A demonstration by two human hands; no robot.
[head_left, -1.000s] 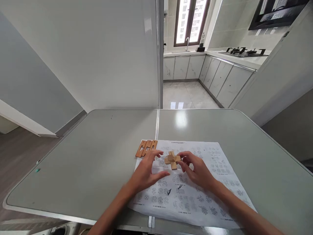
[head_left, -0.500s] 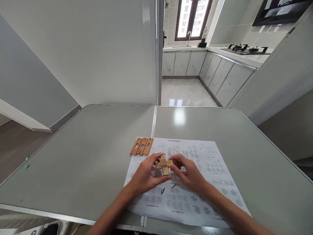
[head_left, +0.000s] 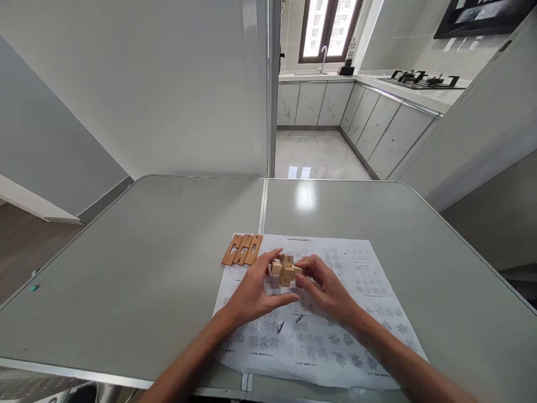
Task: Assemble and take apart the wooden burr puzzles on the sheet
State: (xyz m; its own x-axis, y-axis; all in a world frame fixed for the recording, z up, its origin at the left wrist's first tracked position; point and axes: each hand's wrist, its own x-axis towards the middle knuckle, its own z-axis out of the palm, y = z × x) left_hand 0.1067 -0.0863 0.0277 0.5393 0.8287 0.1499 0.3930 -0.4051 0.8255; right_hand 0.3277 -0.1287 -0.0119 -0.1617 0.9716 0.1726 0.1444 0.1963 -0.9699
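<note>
Between my two hands is a small wooden burr puzzle [head_left: 287, 272], light in colour, with block ends sticking out on several sides. My right hand [head_left: 323, 282] pinches its right end between thumb and fingers. On the other side, the fingertips of my left hand [head_left: 255, 291] touch the left end, while that thumb reaches out below the puzzle, apart from it. Beneath both hands lies a white printed sheet [head_left: 310, 364] with rows of small puzzle drawings. Three flat brown wooden pieces [head_left: 242, 249], slotted and numbered, lie side by side at the sheet's upper left corner.
The grey table [head_left: 126, 280] has a metal seam down its middle. A small green bit [head_left: 34, 287] lies near its left edge. Beyond the table stand a white wall panel [head_left: 201, 89] and a kitchen with a gas stove [head_left: 423, 80].
The burr puzzle has been turned and tilted, so other faces show, and it sits slightly higher and to the right. My left thumb has moved away from its lower block. The camera view shifted slightly.
</note>
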